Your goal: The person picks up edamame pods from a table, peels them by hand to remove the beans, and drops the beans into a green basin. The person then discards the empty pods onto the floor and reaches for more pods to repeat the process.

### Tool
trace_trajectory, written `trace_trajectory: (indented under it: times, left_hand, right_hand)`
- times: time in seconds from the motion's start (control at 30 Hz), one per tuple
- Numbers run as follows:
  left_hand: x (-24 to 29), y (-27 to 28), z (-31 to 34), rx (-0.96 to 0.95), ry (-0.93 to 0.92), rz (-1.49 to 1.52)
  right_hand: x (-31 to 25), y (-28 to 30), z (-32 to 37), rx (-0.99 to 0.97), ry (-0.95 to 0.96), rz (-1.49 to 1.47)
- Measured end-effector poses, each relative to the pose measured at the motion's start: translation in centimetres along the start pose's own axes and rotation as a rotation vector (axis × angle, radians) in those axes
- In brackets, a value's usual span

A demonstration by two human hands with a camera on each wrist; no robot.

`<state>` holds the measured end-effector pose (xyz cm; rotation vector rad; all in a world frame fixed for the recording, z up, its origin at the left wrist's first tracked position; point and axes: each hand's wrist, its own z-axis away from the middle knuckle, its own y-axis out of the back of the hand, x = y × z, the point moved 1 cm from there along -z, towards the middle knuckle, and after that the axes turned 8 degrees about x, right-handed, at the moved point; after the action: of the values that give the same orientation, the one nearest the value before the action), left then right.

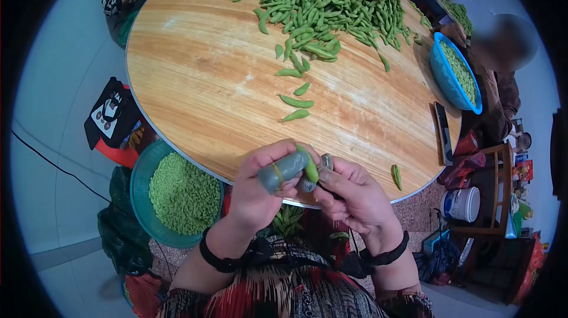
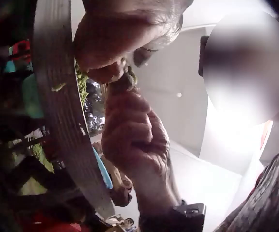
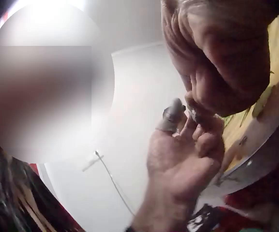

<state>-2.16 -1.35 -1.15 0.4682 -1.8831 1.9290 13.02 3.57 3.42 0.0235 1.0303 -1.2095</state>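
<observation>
In the head view, both hands meet over the near edge of the wooden table point(image 1: 195, 99). The left hand point(image 1: 251, 199) grips a green soybean pod point(image 1: 311, 168). Its thumb wears a grey finger cover point(image 1: 284, 171) tied with a yellow band. Beside it the right hand point(image 1: 362, 198) pinches at the pod's near end, its fingertips also wrapped in grey covers. In the left wrist view the right hand point(image 2: 134, 130) reaches up to the left hand's fingertips. From the right wrist, the left hand point(image 3: 183, 159) shows a covered thumb, and the pod is mostly hidden.
A large heap of pods point(image 1: 331, 4) covers the far side, with several loose pods point(image 1: 296, 103) nearer. Shelled beans point(image 1: 183, 194) fill a green basket point(image 1: 139, 199) at lower left. A blue basket point(image 1: 438, 69) and a black phone point(image 1: 442, 134) lie right. Other people sit around.
</observation>
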Motion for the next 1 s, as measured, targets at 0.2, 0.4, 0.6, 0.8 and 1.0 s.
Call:
trace_trajectory:
  times: [0.2,0.4,0.6,0.8,1.0]
  left_hand:
    - [-0.6,-0.6,-0.4,0.338,-0.411,-0.966]
    - [0.9,0.4,0.1,0.296,-0.122,-0.491]
    - [2.0,0.7,0.5,0.326,-0.224,-0.288]
    - [0.9,-0.5,1.2,0.069,-0.171,-1.025]
    - [1.4,-1.0,0.8,0.431,-0.167,-0.525]
  right_hand:
    - [0.5,0.6,-1.4,0.179,0.537,0.538]
    - [-1.4,1.1,-3.5,0.058,0.249,0.49]
    - [-4.2,-0.4,-6.1,0.389,0.857,1.761]
    - [-4.7,-0.1,-7.8,0.494,0.925,1.884]
    - [-4.8,0.9,-5.3,0.16,0.517,1.017]
